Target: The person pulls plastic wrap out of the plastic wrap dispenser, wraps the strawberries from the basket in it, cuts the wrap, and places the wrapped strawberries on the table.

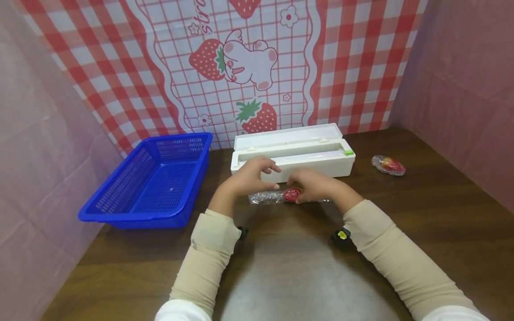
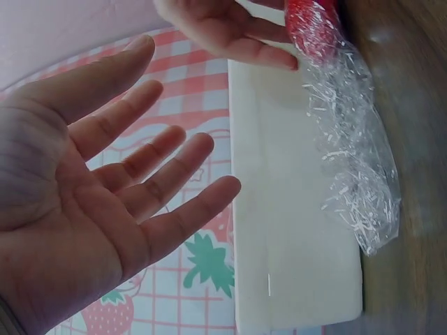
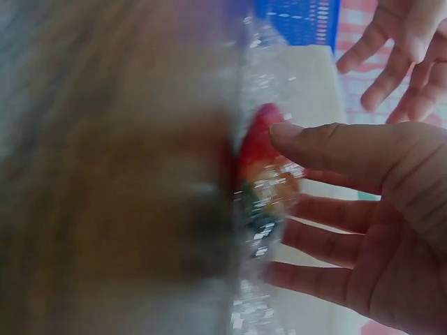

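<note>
A red fruit (image 1: 291, 194), yellowish and green toward one end, lies in crinkled clear plastic film (image 1: 266, 197) that trails out on both sides. My right hand (image 1: 315, 185) pinches it, thumb on one face and fingers behind, as the right wrist view shows. To its left, my left hand (image 1: 253, 176) hovers with fingers spread and relaxed, holding nothing; its palm (image 2: 77, 223) shows in the left wrist view. Just behind both hands stands a long white cling film box (image 1: 313, 168) with its lid (image 1: 289, 134) raised and a green slider (image 1: 348, 152) at the right end.
A blue perforated basket (image 1: 192, 196) sits on the left of the dark wooden table (image 1: 289, 276). Over on the right lies another film-wrapped red and yellow piece (image 1: 388, 165). A red checked strawberry cloth (image 1: 353, 67) hangs behind, with pink sheets (image 1: 462, 89) along the sides.
</note>
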Available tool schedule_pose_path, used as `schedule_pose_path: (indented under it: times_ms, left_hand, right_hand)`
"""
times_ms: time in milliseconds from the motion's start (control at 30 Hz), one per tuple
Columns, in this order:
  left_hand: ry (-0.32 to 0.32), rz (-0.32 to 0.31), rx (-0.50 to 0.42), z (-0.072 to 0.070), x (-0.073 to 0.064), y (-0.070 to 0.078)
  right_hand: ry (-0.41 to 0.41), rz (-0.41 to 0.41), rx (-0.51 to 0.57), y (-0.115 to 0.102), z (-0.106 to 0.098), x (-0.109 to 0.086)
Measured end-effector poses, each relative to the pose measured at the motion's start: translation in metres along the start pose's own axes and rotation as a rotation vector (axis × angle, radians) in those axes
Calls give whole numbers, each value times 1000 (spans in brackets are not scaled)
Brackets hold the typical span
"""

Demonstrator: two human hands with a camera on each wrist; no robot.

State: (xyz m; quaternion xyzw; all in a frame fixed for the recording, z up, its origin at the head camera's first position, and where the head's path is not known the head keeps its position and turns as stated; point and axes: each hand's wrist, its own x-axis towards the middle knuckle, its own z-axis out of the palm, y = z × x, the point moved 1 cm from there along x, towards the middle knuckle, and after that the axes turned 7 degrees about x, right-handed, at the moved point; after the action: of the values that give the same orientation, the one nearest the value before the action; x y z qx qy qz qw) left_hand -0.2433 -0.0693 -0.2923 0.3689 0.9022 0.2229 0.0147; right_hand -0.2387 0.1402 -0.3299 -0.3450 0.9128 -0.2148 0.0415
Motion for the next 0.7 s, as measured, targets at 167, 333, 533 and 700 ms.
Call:
schedule_pose_path:
  times_ms: [167, 333, 533, 700]
  left_hand:
    - [10, -18, 14, 1, -2, -2]
    - [100, -101, -24, 0, -4, -5]
    - [251, -238, -140, -2, -7, 1]
    - [273, -307, -254, 3, -4, 15]
  right_hand:
    - [1, -12, 18, 9, 6, 2]
    - [12, -9, 75, 9, 3, 2]
    - [119, -40, 83, -5, -17, -7]
    - [202, -49, 1, -18, -36, -18]
